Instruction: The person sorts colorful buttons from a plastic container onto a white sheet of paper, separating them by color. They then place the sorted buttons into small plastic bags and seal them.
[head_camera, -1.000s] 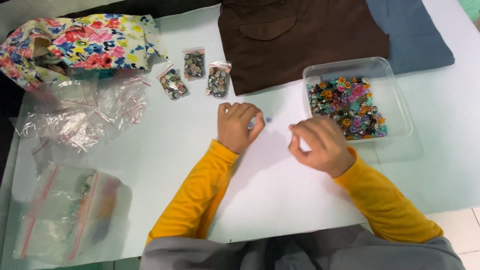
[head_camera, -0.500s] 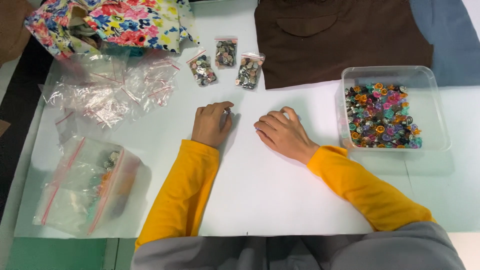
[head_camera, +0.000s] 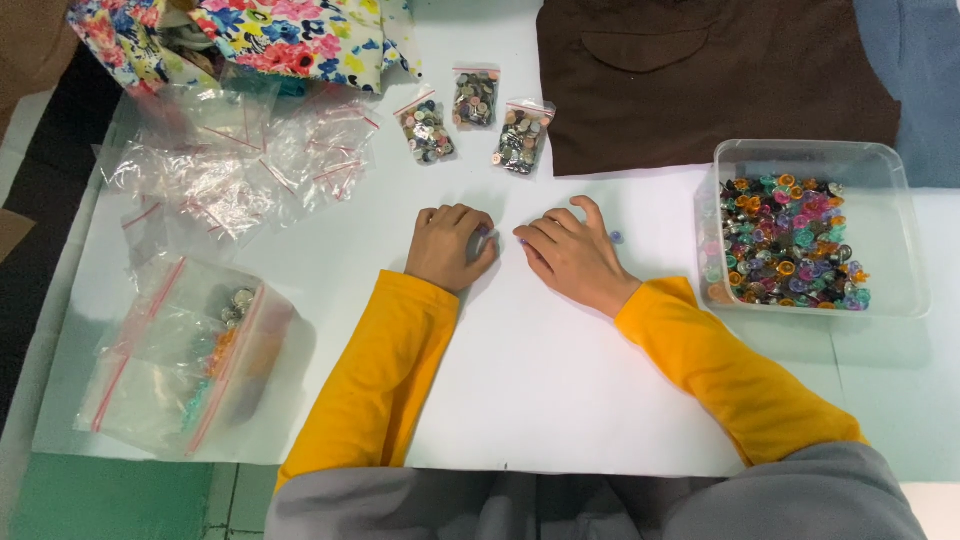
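Your left hand (head_camera: 450, 247) rests on the white table top (head_camera: 560, 400) curled into a loose fist. Something small and dark purple shows at its fingertips, but you cannot tell from this view whether it is pinched or only covered. Your right hand (head_camera: 572, 258) lies flat just beside it, fingers half spread and holding nothing.

The likeliest slip, as I judge it, is with the small blue round bead (head_camera: 616, 237) lying loose on the table just past your right fingertips. A sideways sweep of that hand could flick it away, and on this smooth surface it would roll. Your right sleeve also lies close to the clear rectangular plastic tub of mixed coloured beads (head_camera: 905, 240), which sits just outboard of your right wrist. A careless elbow could nudge it toward the table edge.

Beyond both hands, well apart from your fingers, stand three small clear zip bags filled with dark beads (head_camera: 472, 120). Outboard of your left hand lies a heap of empty clear zip bags with red seals (head_camera: 230, 170), light enough to slide if you brush them. Nearer you on that side sits a larger clear zip bag (head_camera: 180, 360) holding a few beads.
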